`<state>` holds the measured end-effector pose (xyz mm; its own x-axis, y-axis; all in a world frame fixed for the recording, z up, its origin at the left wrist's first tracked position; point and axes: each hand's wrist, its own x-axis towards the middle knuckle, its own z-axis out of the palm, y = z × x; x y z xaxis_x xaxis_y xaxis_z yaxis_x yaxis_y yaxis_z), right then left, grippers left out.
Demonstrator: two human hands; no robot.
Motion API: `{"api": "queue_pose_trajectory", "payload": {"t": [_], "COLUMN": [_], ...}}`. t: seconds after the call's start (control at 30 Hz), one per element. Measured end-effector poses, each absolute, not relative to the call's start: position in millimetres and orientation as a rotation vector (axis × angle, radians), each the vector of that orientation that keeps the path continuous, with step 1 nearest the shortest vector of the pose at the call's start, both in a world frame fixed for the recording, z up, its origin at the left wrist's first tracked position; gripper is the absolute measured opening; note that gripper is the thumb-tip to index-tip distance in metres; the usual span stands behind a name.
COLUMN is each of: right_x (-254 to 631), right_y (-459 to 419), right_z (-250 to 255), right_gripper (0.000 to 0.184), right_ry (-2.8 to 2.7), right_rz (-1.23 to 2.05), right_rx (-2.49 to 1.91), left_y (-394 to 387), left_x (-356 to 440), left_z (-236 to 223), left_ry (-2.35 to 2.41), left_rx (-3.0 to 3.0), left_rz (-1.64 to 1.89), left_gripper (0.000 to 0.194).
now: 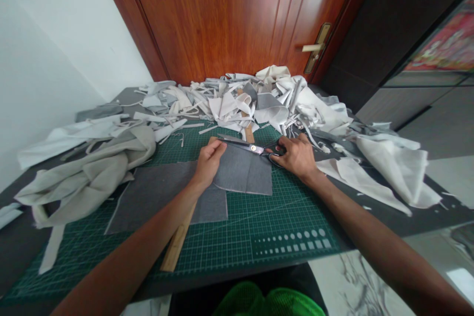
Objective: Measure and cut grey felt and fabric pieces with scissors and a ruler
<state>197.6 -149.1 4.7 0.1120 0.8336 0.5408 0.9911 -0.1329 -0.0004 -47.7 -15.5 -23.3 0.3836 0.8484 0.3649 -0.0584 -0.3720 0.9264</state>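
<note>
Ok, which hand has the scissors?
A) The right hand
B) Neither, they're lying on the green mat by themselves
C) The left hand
A: the right hand grips the scissors by their handles, while the left hand presses down on the grey cloth.

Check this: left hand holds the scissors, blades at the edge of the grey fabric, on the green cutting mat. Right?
Wrong hand: the right hand holds the scissors, as the head view shows. The left hand rests on the grey fabric. The blades at its edge and the green cutting mat stand as you said.
</note>
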Motion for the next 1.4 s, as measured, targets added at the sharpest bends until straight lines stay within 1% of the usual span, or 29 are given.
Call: {"api": "queue_pose_trajectory", "payload": {"t": [0.2,0.73,0.9,1.23,1.4], "right_x": [197.5,197.7,197.8,198.0,195.8], "right_y": [-149.2,-148.3,-148.8,-150.6,-152.2], "right_z": [4.5,0.9,1.8,6.8,9.9], "right_gripper": [0.032,0.034,0.036,0.038,0.031], "right_ry": [-1.778,-1.775,-1.766,-1.808,-1.832], "right_rz": [-0.557,-0.628,-0.61,-0.518,-0.51], "right_rx": [-2.036,-2.047,-2.069,-2.062,-2.01], "left_y": [-15.2,-13.1,-12.6,-14.7,-15.5], "left_x": [-47.7,-48.2,-48.0,-47.2,-46.7], "left_z": [-23.7,-26.5,-27.8,-28.6,-27.7], "left_ry": [0.694,0.676,0.673,0.687,0.703], "left_rx": [1.659,1.668,1.674,1.698,1.723], "left_rz": [1.157,1.157,1.162,1.152,1.177], "left_gripper": [0.04,0.04,0.036,0.037,0.034]}}
